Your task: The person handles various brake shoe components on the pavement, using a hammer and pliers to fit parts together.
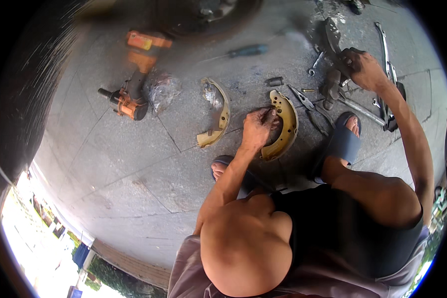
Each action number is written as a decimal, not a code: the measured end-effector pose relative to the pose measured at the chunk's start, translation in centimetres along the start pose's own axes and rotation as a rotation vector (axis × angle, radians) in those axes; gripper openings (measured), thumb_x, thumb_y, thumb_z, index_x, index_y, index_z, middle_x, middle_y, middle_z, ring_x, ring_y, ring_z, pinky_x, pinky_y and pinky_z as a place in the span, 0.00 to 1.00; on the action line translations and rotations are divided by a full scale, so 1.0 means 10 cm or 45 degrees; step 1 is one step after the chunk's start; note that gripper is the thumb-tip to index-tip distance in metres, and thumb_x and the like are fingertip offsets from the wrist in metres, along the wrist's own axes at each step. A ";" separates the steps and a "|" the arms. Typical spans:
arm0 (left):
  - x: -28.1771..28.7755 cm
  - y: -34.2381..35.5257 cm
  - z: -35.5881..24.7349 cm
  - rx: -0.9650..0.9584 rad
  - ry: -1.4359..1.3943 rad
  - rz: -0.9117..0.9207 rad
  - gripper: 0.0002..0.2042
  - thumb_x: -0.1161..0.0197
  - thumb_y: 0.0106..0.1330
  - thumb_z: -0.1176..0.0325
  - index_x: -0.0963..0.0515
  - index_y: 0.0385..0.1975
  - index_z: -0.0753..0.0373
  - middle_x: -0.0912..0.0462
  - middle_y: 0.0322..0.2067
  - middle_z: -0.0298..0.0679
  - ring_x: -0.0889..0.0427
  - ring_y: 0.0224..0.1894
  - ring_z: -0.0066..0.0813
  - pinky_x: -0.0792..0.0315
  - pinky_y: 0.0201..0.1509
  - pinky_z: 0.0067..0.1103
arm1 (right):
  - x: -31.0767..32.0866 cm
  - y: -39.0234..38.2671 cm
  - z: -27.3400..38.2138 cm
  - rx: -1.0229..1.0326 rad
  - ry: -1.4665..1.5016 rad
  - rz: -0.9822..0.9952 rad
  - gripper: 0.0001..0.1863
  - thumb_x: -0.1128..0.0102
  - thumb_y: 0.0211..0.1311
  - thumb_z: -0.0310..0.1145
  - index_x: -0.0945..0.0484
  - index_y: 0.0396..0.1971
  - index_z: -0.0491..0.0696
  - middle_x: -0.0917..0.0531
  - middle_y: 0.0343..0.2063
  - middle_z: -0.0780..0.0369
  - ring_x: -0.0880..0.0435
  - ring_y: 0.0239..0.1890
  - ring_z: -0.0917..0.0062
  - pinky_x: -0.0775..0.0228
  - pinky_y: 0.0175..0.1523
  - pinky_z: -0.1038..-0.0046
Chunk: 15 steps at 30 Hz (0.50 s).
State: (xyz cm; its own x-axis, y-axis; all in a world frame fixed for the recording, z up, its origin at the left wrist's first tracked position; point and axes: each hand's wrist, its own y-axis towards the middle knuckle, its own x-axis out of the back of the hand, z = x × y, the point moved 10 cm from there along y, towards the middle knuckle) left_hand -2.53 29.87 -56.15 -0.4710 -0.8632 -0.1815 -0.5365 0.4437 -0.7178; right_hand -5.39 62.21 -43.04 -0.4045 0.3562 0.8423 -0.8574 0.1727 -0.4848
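My left hand is closed, its darkened fingers bent over the inner edge of a yellow brake shoe on the floor. A second yellow brake shoe lies to its left, curving the same way. Farther right, my right hand grips the lower end of a dark, worn brake shoe. Just below that hand is a hammer with a metal handle. Pliers with dark grips lie between the near yellow shoe and the hammer. A small brass-coloured pin sits beside the pliers.
An orange cordless impact wrench rests at left beside a clear plastic bag. A blue-handled screwdriver, a dark socket and spanners lie on the tiles. A round dark wheel part is at the top edge.
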 end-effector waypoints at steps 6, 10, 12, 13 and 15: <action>0.60 -0.64 -0.78 0.081 0.792 -0.153 0.14 0.38 0.71 0.64 0.19 0.48 0.68 0.13 0.32 0.41 0.14 0.31 0.23 0.21 0.34 0.22 | 0.40 0.23 0.41 0.399 0.044 -0.417 0.20 0.39 0.65 0.43 0.21 0.50 0.46 0.17 0.46 0.55 0.19 0.49 0.56 0.28 0.56 0.60; 1.32 -1.37 -1.56 -0.043 1.397 -0.666 0.12 0.40 0.68 0.62 0.15 0.42 0.61 0.15 0.31 0.51 0.14 0.35 0.49 0.22 0.42 0.33 | 0.29 0.35 0.89 0.615 0.293 -0.392 0.16 0.40 0.67 0.41 0.20 0.47 0.46 0.16 0.46 0.59 0.19 0.49 0.60 0.27 0.56 0.64; 1.42 -1.56 -1.73 0.001 1.474 -0.746 0.11 0.39 0.68 0.62 0.15 0.42 0.60 0.14 0.32 0.49 0.14 0.36 0.46 0.22 0.42 0.32 | 0.18 0.36 0.86 0.636 0.279 -0.473 0.16 0.41 0.68 0.40 0.20 0.46 0.44 0.16 0.46 0.56 0.19 0.49 0.58 0.28 0.56 0.63; 1.47 -1.55 -1.74 -0.027 1.487 -0.742 0.11 0.38 0.67 0.62 0.15 0.42 0.60 0.14 0.32 0.49 0.13 0.37 0.45 0.22 0.43 0.31 | 0.14 0.37 0.82 0.611 0.288 -0.438 0.17 0.41 0.68 0.40 0.20 0.47 0.43 0.16 0.46 0.54 0.19 0.50 0.56 0.29 0.57 0.62; 1.47 -1.56 -1.77 -0.043 1.504 -0.754 0.11 0.38 0.67 0.62 0.15 0.43 0.60 0.14 0.33 0.48 0.13 0.38 0.45 0.22 0.44 0.30 | 0.06 0.40 0.79 0.567 0.302 -0.343 0.17 0.41 0.68 0.40 0.20 0.48 0.43 0.17 0.47 0.54 0.20 0.50 0.56 0.29 0.57 0.62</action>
State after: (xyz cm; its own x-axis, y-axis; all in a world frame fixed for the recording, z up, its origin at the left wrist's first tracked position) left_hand -13.51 14.51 -35.72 -0.4743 -0.2071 0.8557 -0.8803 0.0952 -0.4649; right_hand -11.58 55.90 -42.59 -0.1143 0.5585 0.8216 -0.9926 -0.0990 -0.0708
